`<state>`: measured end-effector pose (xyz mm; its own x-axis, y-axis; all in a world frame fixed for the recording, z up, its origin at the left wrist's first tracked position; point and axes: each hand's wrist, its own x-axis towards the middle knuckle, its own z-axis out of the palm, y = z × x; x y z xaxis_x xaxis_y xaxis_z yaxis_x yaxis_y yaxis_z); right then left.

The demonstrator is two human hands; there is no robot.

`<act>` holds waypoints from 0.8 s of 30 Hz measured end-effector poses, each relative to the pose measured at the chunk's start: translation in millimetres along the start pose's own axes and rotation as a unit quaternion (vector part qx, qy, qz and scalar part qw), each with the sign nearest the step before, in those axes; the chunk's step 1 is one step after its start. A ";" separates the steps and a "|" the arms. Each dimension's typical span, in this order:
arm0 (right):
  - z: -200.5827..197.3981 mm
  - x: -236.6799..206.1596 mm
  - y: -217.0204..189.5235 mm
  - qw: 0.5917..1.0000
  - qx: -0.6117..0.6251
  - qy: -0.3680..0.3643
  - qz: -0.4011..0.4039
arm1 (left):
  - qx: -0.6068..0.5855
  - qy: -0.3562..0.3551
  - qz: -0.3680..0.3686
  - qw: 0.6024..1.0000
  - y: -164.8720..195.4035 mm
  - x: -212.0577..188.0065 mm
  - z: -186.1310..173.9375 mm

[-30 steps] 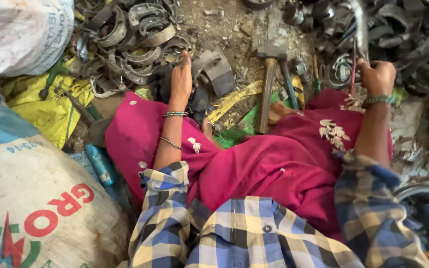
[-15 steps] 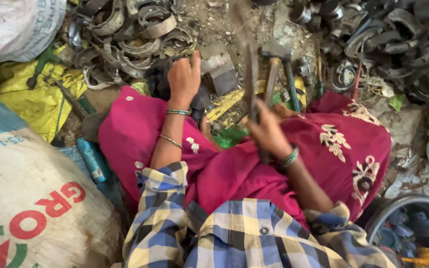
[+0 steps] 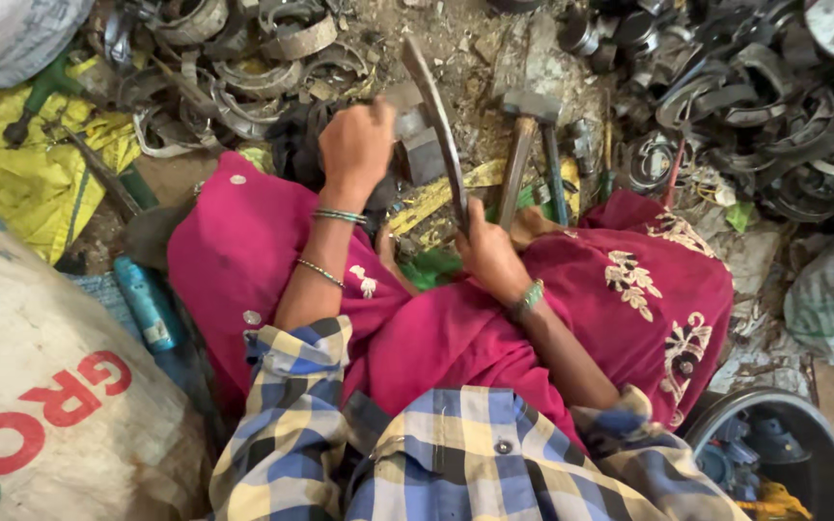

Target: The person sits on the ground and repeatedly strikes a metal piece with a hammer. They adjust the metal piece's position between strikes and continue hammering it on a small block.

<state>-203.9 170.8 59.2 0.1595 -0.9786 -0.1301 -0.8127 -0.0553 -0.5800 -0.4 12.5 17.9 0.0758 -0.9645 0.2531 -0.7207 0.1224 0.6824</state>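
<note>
Head view, looking down over my lap: I sit on the ground in a magenta embroidered garment [image 3: 456, 328] and a blue-and-yellow checked shirt [image 3: 436, 453].

Right hand [image 3: 487, 253]: fingers closed around the lower end of a long, curved, dark metal strip [image 3: 436, 121], which rises tilted up and to the left from the fist. A green beaded bracelet sits on that wrist.

Left hand [image 3: 357, 145]: fingers curled and pressed down on a dark object in front of my knees, just left of the strip. I cannot tell what that object is, nor whether it is gripped or only held down. Two thin bangles ride the forearm.

Just right of the strip, a hammer [image 3: 523, 145] with a wooden handle lies on the dirt floor, apart from both hands.

Heaps of curved scrap metal rings [image 3: 243, 58] lie at the upper left, and a larger dark pile [image 3: 774, 116] lies at the upper right.

Packages:
- A large white woven sack [image 3: 41, 386] with red lettering and a green mark fills the lower left.
- A crumpled yellow bag [image 3: 31, 174] lies at the left.
- A grey-white sack [image 3: 12, 29] is at the top left corner.
- A blue tube [image 3: 145, 304] lies beside my left thigh.
- A round dark bucket [image 3: 774, 453] holding blue parts stands at the lower right.
</note>
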 end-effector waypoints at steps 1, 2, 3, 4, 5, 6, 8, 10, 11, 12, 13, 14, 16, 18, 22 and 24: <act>2.5 1.7 -1.1 0.999 0.029 0.005 0.018 | 0.001 -0.016 -0.021 1.000 -0.3 -0.9 0.1; -0.4 0.1 -3.6 0.998 0.057 0.010 0.030 | 0.002 -0.027 -0.043 0.999 0.0 -0.9 0.6; -6.3 -0.4 -8.2 0.996 0.085 0.010 0.038 | 0.003 -0.001 -0.023 1.000 -0.2 -1.4 0.6; -15.5 -1.8 -14.9 0.993 0.106 0.049 0.012 | 0.007 0.017 -0.006 1.000 -0.3 -1.5 0.5; -27.8 -8.5 -21.8 0.988 0.127 0.088 -0.002 | 0.007 0.024 0.012 1.000 0.0 -3.4 0.6; -41.2 -14.8 -29.1 0.981 0.144 0.129 -0.017 | -0.002 0.014 0.003 1.000 0.7 -5.2 0.6; -64.1 -17.5 -40.9 0.898 0.360 0.240 -0.077 | -0.017 0.009 -0.008 1.000 1.3 -4.4 -0.3; -70.9 -16.9 -46.0 0.828 0.444 0.303 -0.157 | -0.012 -0.005 -0.015 1.000 3.4 -2.8 -2.1; -68.1 -13.7 -44.6 0.786 0.483 0.330 -0.197 | -0.009 -0.012 -0.020 1.000 5.0 -2.6 -3.5; -60.6 -9.9 -41.1 0.790 0.480 0.336 -0.181 | -0.010 -0.010 -0.020 1.000 7.1 -2.6 -5.0; -49.1 0.2 -35.0 0.828 0.445 0.318 -0.125 | -0.011 -0.006 -0.019 1.000 8.9 -1.9 -7.0; -34.8 10.3 -28.2 0.879 0.384 0.276 -0.062 | -0.010 0.000 -0.017 1.000 10.7 -0.7 -9.0; -12.1 15.5 -13.6 0.986 0.130 0.103 0.012 | 0.036 -0.025 0.016 0.999 12.6 -1.9 -13.6; -1.3 13.8 -5.6 0.999 0.023 0.008 0.040 | 0.058 -0.032 0.039 0.997 14.4 -4.7 -15.2; -38.4 -2.9 -16.7 0.982 0.149 0.071 0.087 | 0.036 -0.017 -0.001 0.999 12.0 -5.8 -12.7; -70.5 -6.3 -31.8 0.956 0.224 0.191 0.012 | 0.012 -0.034 -0.043 0.998 6.9 -5.3 -11.3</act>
<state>-218.5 164.7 135.2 -0.1426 -0.9841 0.1058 -0.4787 -0.0250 -0.8776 2.0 21.1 29.0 0.0915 -0.9848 0.1474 -0.7305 0.0342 0.6821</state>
